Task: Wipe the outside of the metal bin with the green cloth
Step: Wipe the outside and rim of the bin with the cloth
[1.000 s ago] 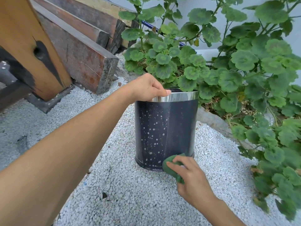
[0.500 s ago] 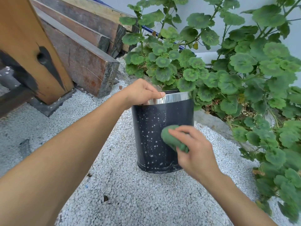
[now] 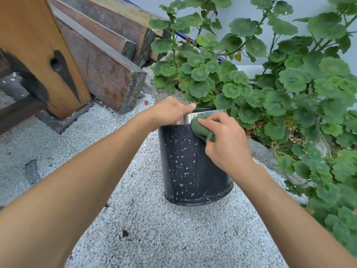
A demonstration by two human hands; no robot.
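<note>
A dark metal bin with a shiny silver rim band and pale spots on its side stands upright on white gravel. My left hand grips the rim at the bin's upper left, thumb lying along the top edge. My right hand holds a bunched green cloth and presses it against the bin's side just below the silver band. The bin's far side is hidden behind my hands and the leaves.
A leafy green plant crowds the bin from behind and the right, growing over a stone border. Wooden beams and an orange post stand at the left. White gravel covers the ground in front.
My right hand has carried the cloth up the bin's side, from the bottom edge to just under the rim. My left hand has stayed on the rim.
</note>
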